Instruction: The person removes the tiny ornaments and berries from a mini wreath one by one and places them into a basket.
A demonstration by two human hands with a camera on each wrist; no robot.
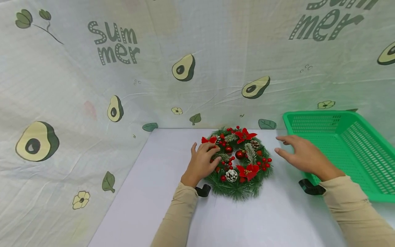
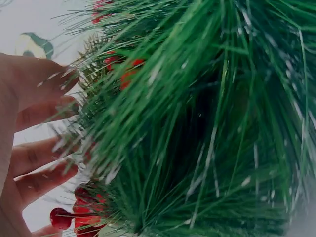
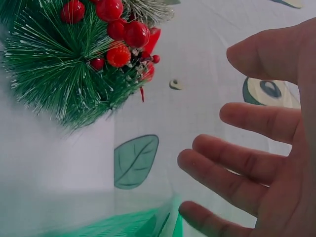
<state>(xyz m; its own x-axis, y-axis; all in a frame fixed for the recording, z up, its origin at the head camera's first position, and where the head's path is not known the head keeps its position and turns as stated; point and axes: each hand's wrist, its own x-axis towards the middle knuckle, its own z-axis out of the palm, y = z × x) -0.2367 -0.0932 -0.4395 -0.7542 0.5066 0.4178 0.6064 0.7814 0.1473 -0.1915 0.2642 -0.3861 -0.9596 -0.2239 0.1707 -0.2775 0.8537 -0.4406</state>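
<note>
A green Christmas wreath (image 1: 237,192) with red poinsettias, berries, baubles and pinecones is on the white table. My left hand (image 1: 202,161) reaches over its left side, fingers spread and slightly bent at the decorations. From the left wrist, long pine needles (image 2: 197,123) fill most of the picture and partly cover the fingertips; how firmly they touch cannot be made out. Away to the wreath's right, my right hand (image 1: 303,154) hovers with thumb and fingers apart, holding nothing. The right wrist view has that hand (image 3: 247,168) apart from the wreath's berries (image 3: 136,33).
A green plastic basket (image 1: 331,114) with perforated walls stands at the right, partly behind my right forearm. An avocado-print cloth (image 1: 216,61) hangs behind and to the left of the table (image 1: 148,171). Dark wrist mounts (image 1: 203,190) show by both wrists.
</note>
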